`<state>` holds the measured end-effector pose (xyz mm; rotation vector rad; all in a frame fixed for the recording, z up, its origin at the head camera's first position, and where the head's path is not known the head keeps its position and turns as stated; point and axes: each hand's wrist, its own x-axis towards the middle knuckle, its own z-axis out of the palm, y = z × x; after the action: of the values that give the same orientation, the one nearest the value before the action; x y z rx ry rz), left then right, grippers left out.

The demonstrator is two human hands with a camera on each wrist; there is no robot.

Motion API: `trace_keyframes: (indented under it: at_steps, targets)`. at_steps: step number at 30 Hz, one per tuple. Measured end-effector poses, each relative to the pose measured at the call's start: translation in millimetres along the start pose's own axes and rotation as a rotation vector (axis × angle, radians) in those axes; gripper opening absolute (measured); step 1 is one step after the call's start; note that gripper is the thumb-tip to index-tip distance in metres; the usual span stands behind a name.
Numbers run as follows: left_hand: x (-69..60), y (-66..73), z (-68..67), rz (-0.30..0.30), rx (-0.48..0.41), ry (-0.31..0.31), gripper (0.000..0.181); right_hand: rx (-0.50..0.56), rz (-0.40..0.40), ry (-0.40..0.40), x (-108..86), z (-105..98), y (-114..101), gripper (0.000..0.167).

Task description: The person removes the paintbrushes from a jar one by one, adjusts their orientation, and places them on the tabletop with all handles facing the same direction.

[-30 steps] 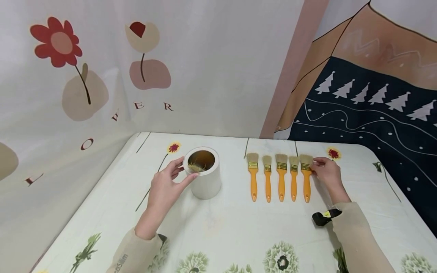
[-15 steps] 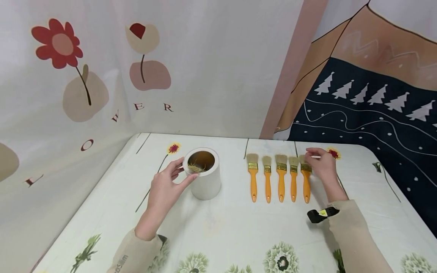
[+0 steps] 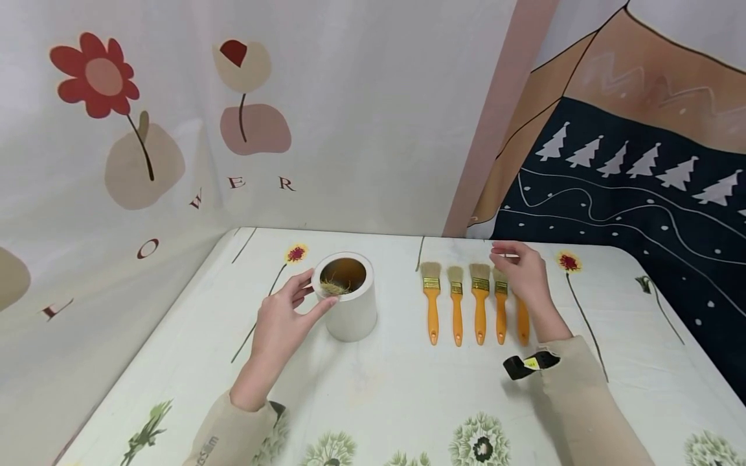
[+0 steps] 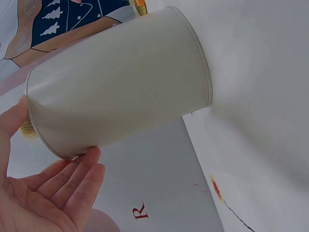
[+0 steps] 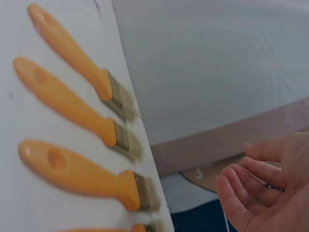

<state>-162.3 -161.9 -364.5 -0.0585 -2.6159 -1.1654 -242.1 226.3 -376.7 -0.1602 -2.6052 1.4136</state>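
Note:
A white cylindrical can (image 3: 351,317), open at the top with a brownish inside, stands upright on the table. My left hand (image 3: 282,323) holds it by the rim, thumb at the near side and fingers at the left; the left wrist view shows the can's (image 4: 120,82) smooth wall between them. Straw-coloured bristles (image 3: 335,287) show inside the mouth. To the right lie several paintbrushes (image 3: 432,310) in a row, orange-handled, bristles pointing away. Above the right end of that row hovers my right hand (image 3: 524,275), fingers loosely bent and holding nothing. It partly hides the rightmost paintbrush (image 3: 523,323).
A white flower-printed cloth covers the table (image 3: 373,395). Behind it hangs a pale printed curtain (image 3: 361,129), with a dark tree-patterned part (image 3: 629,200) at the right. A black strap (image 3: 527,364) sticks out at my right sleeve.
My right hand has moved left and away from me, from beside the rightmost paintbrush to above the row's right end. The left hand, the can and the paintbrushes have stayed in place.

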Motion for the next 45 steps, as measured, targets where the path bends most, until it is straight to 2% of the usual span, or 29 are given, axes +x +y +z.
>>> trace_keyframes:
  at_steps: [10,22,30,45]
  targets:
    - [-0.5,-0.1,-0.1,-0.004,0.0,0.0,0.067,0.015,-0.07,-0.053,-8.6,19,-30,0.035]
    - [0.0,-0.3,0.1,0.003,-0.003,0.002,0.067,0.078,-0.146,-0.155,-19.9,43,-51,0.034]
    - [-0.3,-1.5,0.9,0.012,-0.003,0.008,0.067,0.141,-0.258,-0.221,-31.0,59,-65,0.031]
    - [-1.4,-2.0,0.9,0.01,0.012,0.013,0.067,0.199,-0.332,-0.312,-55.1,88,-97,0.03]
